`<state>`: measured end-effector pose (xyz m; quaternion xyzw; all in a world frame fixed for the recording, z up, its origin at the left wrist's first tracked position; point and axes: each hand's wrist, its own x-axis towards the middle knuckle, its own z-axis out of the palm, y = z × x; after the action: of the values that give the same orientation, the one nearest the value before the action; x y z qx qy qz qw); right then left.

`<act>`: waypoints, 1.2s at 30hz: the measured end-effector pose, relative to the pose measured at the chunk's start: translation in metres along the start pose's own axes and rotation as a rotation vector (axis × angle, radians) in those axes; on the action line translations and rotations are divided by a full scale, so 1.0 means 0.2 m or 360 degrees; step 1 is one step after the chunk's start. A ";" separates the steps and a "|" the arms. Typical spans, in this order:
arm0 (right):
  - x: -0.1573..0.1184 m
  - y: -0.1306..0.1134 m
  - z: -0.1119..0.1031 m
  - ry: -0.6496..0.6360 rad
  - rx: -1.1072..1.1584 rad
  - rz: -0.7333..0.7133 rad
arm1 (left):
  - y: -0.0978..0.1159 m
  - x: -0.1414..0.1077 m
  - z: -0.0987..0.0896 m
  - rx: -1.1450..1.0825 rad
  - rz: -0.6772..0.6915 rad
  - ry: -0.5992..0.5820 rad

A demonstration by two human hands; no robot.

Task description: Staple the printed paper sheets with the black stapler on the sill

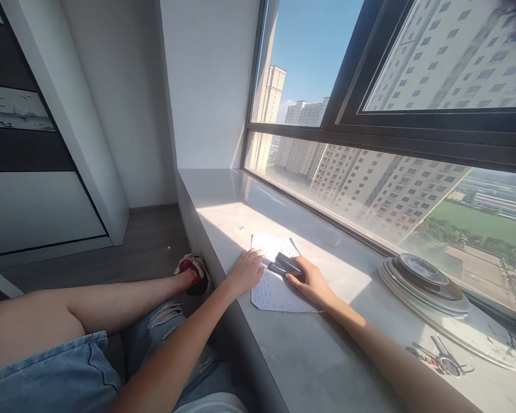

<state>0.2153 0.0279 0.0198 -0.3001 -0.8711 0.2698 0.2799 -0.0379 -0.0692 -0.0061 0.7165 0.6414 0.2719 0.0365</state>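
Printed or written white paper [269, 295] lies on the pale windowsill, partly in bright sunlight. Over it is a black stapler [284, 263], its upper and lower arms spread apart at the left end. My right hand [312, 281] is closed around the stapler's right end, thumb in front. My left hand [247, 269] lies on the paper's left edge with fingers stretched out, the fingertips close to the stapler's left end. Whether they touch the stapler I cannot tell.
A stack of plates [430, 284] stands at the right near the window. In front of it lie keys on a ring [449, 364]. The windowsill [284, 338] drops off on its left side, where my legs are. A dark window frame [413, 143] borders the far side.
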 end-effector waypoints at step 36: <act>-0.06 0.01 -0.03 -0.0040 -0.0292 0.0591 | 0.09 -0.04 0.00 0.0059 -0.0036 -0.0019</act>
<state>0.2272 0.0232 0.0185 -0.4764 -0.8251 0.2401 0.1861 -0.0215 -0.0803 -0.0014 0.7113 0.6542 0.2552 0.0302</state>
